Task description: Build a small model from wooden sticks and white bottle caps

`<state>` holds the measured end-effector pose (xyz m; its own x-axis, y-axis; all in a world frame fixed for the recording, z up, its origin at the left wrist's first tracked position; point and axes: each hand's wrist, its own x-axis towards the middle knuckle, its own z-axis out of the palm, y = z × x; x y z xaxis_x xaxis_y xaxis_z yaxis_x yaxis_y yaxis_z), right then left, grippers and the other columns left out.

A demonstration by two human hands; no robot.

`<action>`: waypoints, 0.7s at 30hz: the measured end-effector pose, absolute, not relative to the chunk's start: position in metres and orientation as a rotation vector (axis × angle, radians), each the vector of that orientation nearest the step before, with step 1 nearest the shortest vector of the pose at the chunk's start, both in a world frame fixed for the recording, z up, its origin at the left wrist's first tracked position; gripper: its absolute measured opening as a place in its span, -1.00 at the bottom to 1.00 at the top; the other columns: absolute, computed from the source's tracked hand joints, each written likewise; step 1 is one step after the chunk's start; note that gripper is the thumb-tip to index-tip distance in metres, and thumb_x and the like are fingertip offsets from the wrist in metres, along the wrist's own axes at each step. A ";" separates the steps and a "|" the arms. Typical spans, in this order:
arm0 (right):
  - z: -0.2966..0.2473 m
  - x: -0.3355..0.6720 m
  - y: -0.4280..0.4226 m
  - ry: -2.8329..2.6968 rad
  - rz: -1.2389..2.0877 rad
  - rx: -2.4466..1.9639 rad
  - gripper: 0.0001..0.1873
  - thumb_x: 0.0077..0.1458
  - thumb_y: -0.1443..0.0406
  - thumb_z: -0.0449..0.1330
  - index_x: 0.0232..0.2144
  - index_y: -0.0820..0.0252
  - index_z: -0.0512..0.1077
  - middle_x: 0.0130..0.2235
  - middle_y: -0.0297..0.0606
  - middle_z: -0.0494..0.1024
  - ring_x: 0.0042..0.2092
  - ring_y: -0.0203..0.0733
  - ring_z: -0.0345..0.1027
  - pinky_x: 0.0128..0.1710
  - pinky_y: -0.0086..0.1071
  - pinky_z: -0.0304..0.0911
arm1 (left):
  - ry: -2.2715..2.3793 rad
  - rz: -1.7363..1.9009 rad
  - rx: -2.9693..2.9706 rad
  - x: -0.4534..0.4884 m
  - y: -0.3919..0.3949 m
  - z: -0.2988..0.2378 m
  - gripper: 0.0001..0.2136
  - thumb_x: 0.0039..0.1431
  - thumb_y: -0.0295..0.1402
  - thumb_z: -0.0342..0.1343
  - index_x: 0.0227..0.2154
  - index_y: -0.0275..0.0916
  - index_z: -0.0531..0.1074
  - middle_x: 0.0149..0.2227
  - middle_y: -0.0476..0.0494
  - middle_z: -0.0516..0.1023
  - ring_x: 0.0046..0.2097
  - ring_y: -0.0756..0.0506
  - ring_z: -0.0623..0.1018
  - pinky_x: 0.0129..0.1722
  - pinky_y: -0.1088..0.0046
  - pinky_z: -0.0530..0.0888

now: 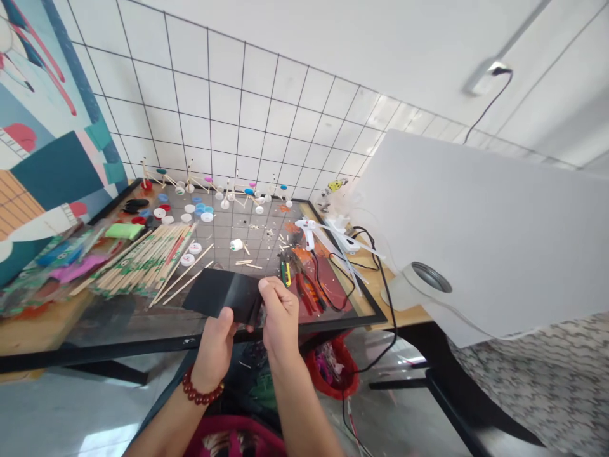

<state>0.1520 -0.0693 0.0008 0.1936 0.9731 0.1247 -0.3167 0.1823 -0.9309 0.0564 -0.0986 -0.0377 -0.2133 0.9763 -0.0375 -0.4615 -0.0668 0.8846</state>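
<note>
Both hands hold a dark, thin sheet (pixel 209 293), black like card or sandpaper, above the table's front edge. My left hand (pixel 215 346), with a red bead bracelet on its wrist, grips the lower edge, thumb on top. At the sheet's right end my right hand (pixel 280 314) pinches it between thumb and bent fingers; the sheet curves up there. Beyond the sheet lie short stick pieces (pixel 245 262) and a small white roll (pixel 236 244). Loose wooden sticks (pixel 188 282) lie beside its left end.
Bundled wooden sticks (pixel 143 263) and bottle caps (pixel 189 208) are at left. On the right are a white glue gun (pixel 307 231), red-handled pliers (pixel 309 289), a yellow-black cutter (pixel 286 271) and a black cable (pixel 387 298). Small stick models (pixel 228 193) line the back. Below hangs a red bin (pixel 349 381).
</note>
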 end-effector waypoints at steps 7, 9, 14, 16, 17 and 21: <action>-0.010 0.156 -0.065 -1.002 0.959 -0.936 -0.62 0.19 0.10 0.26 -0.56 0.21 0.51 -0.41 -0.29 0.47 -0.39 -0.27 0.27 -0.39 -0.37 0.20 | 1.002 1.435 0.621 0.062 -0.096 -0.029 -0.70 -0.26 -0.17 0.54 -0.56 -0.28 0.64 -0.54 -0.13 0.64 -0.48 -0.09 0.58 -0.42 0.42 0.53; -0.009 0.157 -0.065 -0.898 1.026 -0.933 -0.55 0.23 0.00 0.18 -0.47 0.22 0.57 -0.45 -0.29 0.47 -0.43 -0.28 0.23 -0.42 -0.37 0.18 | 1.036 1.455 0.591 0.062 -0.095 -0.028 -0.68 -0.30 -0.16 0.56 -0.61 -0.27 0.62 -0.58 -0.12 0.61 -0.51 -0.06 0.54 -0.44 0.45 0.51; -0.008 0.163 -0.066 -0.915 1.119 -0.937 -0.69 0.00 0.07 0.38 -0.42 0.21 0.54 -0.49 -0.37 0.45 -0.44 -0.31 0.22 -0.43 -0.42 0.22 | 1.070 1.498 0.639 0.065 -0.095 -0.031 -0.68 -0.26 -0.12 0.54 -0.58 -0.25 0.61 -0.55 -0.12 0.62 -0.46 -0.08 0.57 -0.39 0.44 0.54; -0.009 0.162 -0.069 -0.957 1.198 -0.946 -0.68 -0.07 0.13 0.45 -0.51 0.16 0.42 -0.54 -0.47 0.35 -0.52 -0.36 0.18 -0.53 -0.47 0.19 | 1.047 1.507 0.675 0.066 -0.095 -0.033 -0.71 -0.19 -0.13 0.52 -0.55 -0.22 0.62 -0.54 -0.10 0.62 -0.45 -0.08 0.58 -0.38 0.44 0.55; -0.010 0.161 -0.071 -0.965 1.240 -0.945 -0.64 -0.08 0.13 0.46 -0.55 0.15 0.36 -0.56 -0.50 0.31 -0.57 -0.39 0.15 -0.59 -0.48 0.16 | 1.026 1.512 0.692 0.066 -0.096 -0.033 -0.72 -0.15 -0.13 0.50 -0.52 -0.20 0.62 -0.53 -0.09 0.62 -0.45 -0.08 0.58 -0.39 0.43 0.55; -0.015 0.153 -0.077 -0.884 1.342 -0.919 -0.53 -0.04 0.06 0.43 -0.56 0.09 0.22 -0.67 -0.61 0.18 -0.71 -0.45 -0.02 -0.74 -0.52 0.01 | 0.961 1.502 0.774 0.066 -0.097 -0.034 -0.70 -0.05 -0.06 0.45 -0.47 -0.19 0.61 -0.51 -0.08 0.60 -0.48 -0.06 0.54 -0.46 0.44 0.54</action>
